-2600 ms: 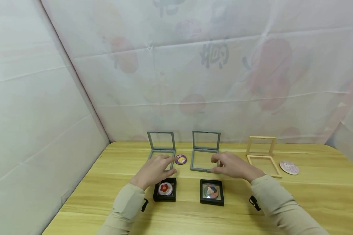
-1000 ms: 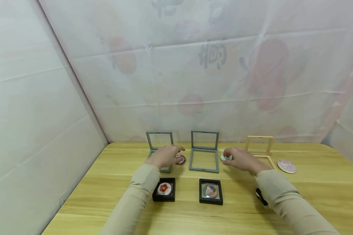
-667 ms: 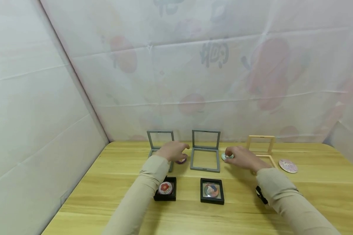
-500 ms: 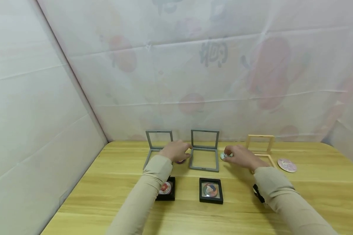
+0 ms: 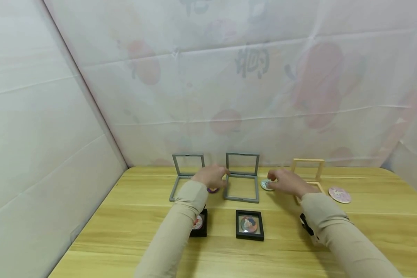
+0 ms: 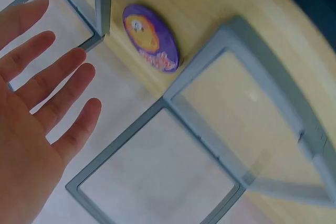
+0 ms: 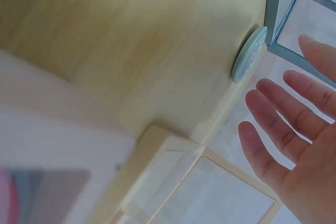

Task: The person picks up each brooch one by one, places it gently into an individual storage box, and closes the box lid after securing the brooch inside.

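Note:
My left hand [image 5: 212,177], fingers apart and holding nothing, hovers by the left edge of the middle grey frame [image 5: 241,200]. Below it, a purple round badge [image 5: 212,190] is partly hidden; the left wrist view shows that badge [image 6: 151,38] whole, lying between two grey frames. My right hand [image 5: 288,182] hovers beside a pale green round badge [image 5: 266,185], between the middle frame and a light wooden frame [image 5: 308,160]. In the right wrist view its fingers [image 7: 273,124] are spread, apart from the green badge [image 7: 250,54].
Another hinged grey frame [image 5: 174,189] stands unfolded at left. Nearer me lie two black frames with badges inside, the left one [image 5: 199,233] half covered by my sleeve, the right one [image 5: 249,236] in plain sight. A pink badge [image 5: 339,195] lies far right. Fabric walls enclose the table.
My left hand has moved right, from the left grey frame across the purple badge to the middle frame. My right hand has shifted right off the middle frame, and the green badge now shows.

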`<move>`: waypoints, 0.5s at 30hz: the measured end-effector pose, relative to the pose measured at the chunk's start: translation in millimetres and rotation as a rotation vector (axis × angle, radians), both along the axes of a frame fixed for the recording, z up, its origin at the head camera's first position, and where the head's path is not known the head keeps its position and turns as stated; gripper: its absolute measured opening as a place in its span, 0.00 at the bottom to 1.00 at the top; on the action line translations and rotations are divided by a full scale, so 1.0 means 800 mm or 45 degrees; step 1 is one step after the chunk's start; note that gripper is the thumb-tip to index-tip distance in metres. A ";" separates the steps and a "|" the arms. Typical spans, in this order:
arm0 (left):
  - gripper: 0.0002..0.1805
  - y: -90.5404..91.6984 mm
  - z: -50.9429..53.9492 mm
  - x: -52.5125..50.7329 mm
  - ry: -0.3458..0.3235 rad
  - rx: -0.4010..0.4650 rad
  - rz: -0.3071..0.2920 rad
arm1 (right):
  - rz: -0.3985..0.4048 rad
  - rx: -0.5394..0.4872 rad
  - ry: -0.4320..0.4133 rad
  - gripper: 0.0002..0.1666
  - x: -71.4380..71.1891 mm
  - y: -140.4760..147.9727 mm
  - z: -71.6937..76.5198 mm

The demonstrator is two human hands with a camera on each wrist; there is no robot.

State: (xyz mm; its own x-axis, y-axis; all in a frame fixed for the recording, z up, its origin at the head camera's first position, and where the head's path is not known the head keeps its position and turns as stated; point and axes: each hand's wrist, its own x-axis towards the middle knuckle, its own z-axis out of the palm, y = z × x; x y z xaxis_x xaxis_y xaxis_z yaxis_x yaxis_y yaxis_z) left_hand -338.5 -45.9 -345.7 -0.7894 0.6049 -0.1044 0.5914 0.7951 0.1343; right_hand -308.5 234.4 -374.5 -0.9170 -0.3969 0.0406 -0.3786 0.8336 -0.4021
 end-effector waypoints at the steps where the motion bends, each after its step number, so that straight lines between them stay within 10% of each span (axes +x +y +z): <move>1: 0.24 0.000 -0.002 0.000 -0.013 0.006 -0.002 | 0.007 0.026 0.009 0.17 -0.002 0.000 0.000; 15: 0.35 -0.005 -0.022 0.001 -0.145 -0.024 0.044 | 0.021 0.307 0.029 0.19 -0.012 -0.019 0.009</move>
State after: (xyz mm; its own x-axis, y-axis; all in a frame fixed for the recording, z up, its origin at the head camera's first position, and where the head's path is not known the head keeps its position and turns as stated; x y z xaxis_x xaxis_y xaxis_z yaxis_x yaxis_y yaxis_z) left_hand -337.5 -49.6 -363.3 -0.7921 0.5747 -0.2058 0.5456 0.8177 0.1837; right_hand -318.1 219.3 -367.7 -0.9101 -0.4129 -0.0365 -0.4000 0.8979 -0.1838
